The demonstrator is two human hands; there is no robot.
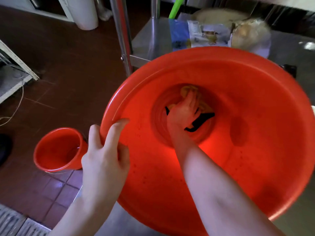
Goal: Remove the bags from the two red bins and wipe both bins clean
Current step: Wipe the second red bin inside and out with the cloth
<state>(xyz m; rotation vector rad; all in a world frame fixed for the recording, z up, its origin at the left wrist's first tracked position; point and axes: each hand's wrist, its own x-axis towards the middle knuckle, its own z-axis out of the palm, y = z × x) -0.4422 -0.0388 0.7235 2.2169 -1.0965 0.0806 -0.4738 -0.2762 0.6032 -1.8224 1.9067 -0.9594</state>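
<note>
Left hand [104,155] is gripping the rim of the big red bin [221,55], fingers hooked inside. Right hand [183,113] is reaching deep in, fingers pressing a yellow cloth [187,90] flat against the bottom. The small red bin [51,166] is standing on the floor [68,57] nearby.

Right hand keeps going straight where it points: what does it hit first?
The cloth that the right hand presses; right behind it, probably the floor of the bin, though depth is unclear.

No wording is legible; the print on the white printed packets [204,34] on the far steel shelf [153,40] is blurred.
</note>
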